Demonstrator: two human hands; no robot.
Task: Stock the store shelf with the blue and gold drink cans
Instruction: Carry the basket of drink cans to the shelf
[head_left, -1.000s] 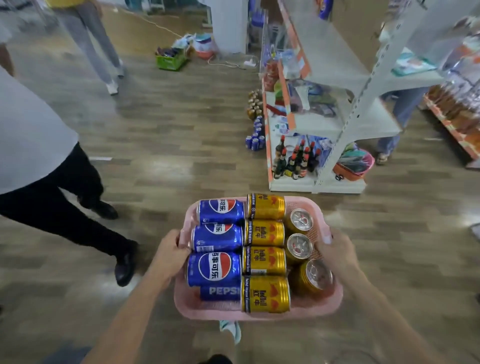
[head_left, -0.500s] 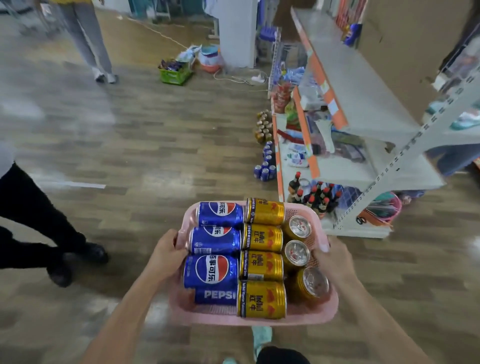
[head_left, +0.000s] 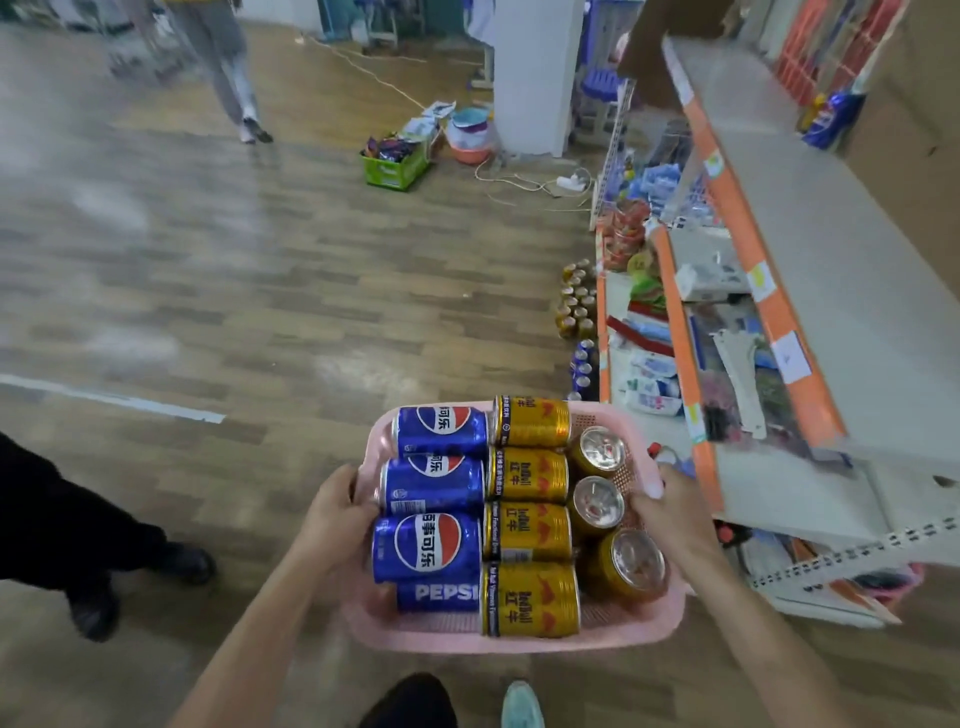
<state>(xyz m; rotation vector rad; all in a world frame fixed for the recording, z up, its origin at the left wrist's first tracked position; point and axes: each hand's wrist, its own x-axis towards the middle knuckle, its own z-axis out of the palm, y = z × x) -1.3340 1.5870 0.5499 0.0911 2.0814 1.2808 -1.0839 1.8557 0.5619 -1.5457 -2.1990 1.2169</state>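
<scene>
Presently unstocked: pink basket (head_left: 519, 642) held just beside the store shelf (head_left: 831, 312). It holds blue cans (head_left: 426, 545), seemingly four, and gold cans (head_left: 527, 530), seven. Left hand (head_left: 337, 514) grips the left rim and right hand (head_left: 670, 514) the right rim. No can from the basket is shelved yet, so the whole load is left to place.

We see a pale pink basket (head_left: 519, 642) with a perforated wall, blue cans (head_left: 426, 548) bearing a red, white and blue roundel, gold cans (head_left: 535, 600) with red figures and dark end bands, grey shelves (head_left: 857, 260) edged in orange, and a brown wood-plank floor (head_left: 260, 260) with pale glare.
</scene>
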